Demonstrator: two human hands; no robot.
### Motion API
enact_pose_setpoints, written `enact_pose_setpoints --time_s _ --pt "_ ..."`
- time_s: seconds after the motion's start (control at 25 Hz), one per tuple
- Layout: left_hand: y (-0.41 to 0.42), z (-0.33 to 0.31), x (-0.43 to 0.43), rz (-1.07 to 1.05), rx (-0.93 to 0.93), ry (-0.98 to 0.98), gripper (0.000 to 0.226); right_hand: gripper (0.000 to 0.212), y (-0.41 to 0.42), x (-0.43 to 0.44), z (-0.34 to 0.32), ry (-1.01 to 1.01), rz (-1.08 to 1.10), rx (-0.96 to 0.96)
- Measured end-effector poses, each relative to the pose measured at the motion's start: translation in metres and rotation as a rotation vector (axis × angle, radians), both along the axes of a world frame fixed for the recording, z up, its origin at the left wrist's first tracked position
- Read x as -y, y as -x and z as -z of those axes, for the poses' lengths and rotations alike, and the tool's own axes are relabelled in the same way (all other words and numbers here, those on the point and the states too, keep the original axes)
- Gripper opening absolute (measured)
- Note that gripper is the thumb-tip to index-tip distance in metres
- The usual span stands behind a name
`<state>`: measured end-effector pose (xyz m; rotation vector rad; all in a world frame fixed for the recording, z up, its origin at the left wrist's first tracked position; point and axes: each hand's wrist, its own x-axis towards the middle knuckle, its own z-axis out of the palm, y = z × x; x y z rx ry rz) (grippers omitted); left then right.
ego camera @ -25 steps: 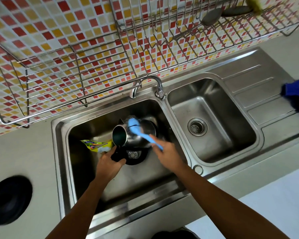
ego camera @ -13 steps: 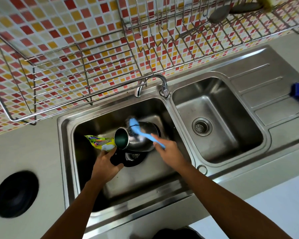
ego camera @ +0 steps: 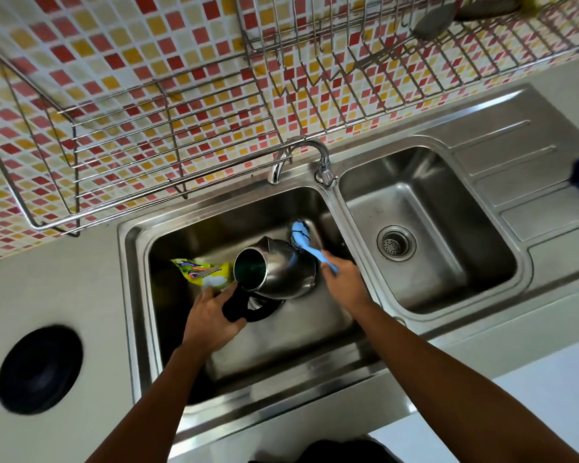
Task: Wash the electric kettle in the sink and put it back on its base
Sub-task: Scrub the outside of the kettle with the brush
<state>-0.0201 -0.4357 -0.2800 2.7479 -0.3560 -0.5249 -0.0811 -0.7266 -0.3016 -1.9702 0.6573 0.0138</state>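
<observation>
Over the sink (ego camera: 137, 295), left hand (ego camera: 211, 317) clamped on kettle (ego camera: 278, 272) handle, right hand (ego camera: 345, 282) gripping blue brush (ego camera: 306, 240); pouch (ego camera: 203, 274) label unreadable.

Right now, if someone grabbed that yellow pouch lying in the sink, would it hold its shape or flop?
The pouch would probably flop: it looks like thin, crinkled plastic film lying flat beside the kettle. It likely feels light, since it looks only slightly puffed. Lying in the left basin, it may be wet and slippery.

Steel kettle (ego camera: 281, 272), blue brush (ego camera: 306, 243)
</observation>
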Motion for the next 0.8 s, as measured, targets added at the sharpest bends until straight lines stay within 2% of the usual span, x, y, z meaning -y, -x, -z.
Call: enact_pose_setpoints --time_s 0.16,0.24,0.32,0.52,0.6,0.72,0.8 --pt "-0.005 -0.005 0.000 0.012 -0.016 -0.036 0.086 0.038 0.006 -0.011 -0.013 -0.085 -0.164 0.100" --pt "-0.003 -0.005 -0.005 0.029 -0.008 -0.032 0.086 0.039 0.005 -0.006 -0.004 -0.043 -0.102 0.048" --pt "-0.001 -0.002 -0.007 0.098 0.045 -0.034 0.086 0.039 0.001 0.002 0.003 -0.012 0.009 -0.085" --pt "-0.006 -0.004 0.001 0.150 0.097 0.000 0.084 0.038 -0.010 -0.010 -0.005 -0.134 -0.046 0.029" --pt "-0.005 -0.006 -0.001 0.154 0.078 -0.003 0.085 0.037 -0.010 -0.005 0.007 -0.097 -0.004 -0.036" --pt "-0.006 -0.007 0.006 0.190 0.096 -0.011 0.084 0.040 -0.004 0.001 0.015 -0.069 0.104 -0.237" --pt "-0.010 -0.007 0.009 0.153 0.073 -0.001 0.084 0.039 -0.003 -0.007 0.006 -0.121 0.111 -0.158"
